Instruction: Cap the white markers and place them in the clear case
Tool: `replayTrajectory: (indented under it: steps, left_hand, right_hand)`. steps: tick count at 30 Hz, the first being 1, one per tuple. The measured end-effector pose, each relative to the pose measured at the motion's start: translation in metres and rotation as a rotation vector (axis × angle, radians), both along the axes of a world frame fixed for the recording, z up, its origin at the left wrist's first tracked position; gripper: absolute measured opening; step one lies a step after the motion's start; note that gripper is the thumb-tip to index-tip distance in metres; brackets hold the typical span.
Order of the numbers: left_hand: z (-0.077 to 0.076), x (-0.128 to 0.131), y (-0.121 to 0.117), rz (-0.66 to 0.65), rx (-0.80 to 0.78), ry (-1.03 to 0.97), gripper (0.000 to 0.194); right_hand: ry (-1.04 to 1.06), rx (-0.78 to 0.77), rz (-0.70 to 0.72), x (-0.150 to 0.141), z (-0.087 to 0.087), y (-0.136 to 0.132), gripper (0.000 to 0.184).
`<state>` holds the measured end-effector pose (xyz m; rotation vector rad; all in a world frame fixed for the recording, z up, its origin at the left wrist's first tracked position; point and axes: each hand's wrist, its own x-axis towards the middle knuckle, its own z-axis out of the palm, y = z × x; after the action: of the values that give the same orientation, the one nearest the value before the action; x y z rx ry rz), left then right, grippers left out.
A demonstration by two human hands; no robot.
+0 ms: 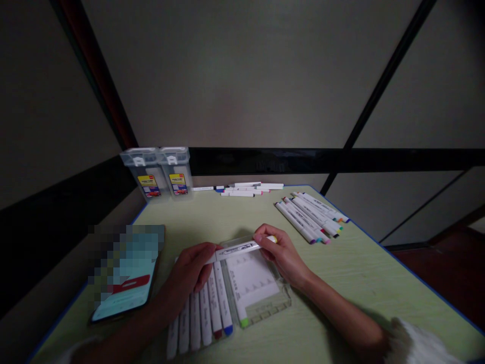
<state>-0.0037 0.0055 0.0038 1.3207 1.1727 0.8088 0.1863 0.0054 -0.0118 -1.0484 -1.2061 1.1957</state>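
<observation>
A white marker (238,249) with a yellow end is held level between my two hands. My left hand (191,265) pinches its left end, and my right hand (278,253) grips it near the yellow end. Below lies an open clear plastic case (271,308) with a printed white sheet (253,280) in its right half. One marker with a green tip (242,311) lies along that half's left side. Several white markers (204,316) lie side by side in the left half, partly hidden by my left hand; a red and a blue end show.
A phone (132,283) lies at the left, its screen partly blurred. Two clear lidded boxes (157,174) stand at the back left. Loose markers (242,191) lie along the back edge, and a group of markers (310,215) lies at the right. A wall (235,76) rises behind the table.
</observation>
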Motion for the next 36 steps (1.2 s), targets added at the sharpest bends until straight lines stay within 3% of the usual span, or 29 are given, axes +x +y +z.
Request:
replayTrajectory:
  steps: [36]
  left_hand:
    - [-0.0015, 0.0011, 0.0016, 0.052, 0.041, -0.057, 0.030]
  right_hand:
    - [0.008, -0.006, 0.006, -0.0003, -0.0004, 0.0001, 0.024]
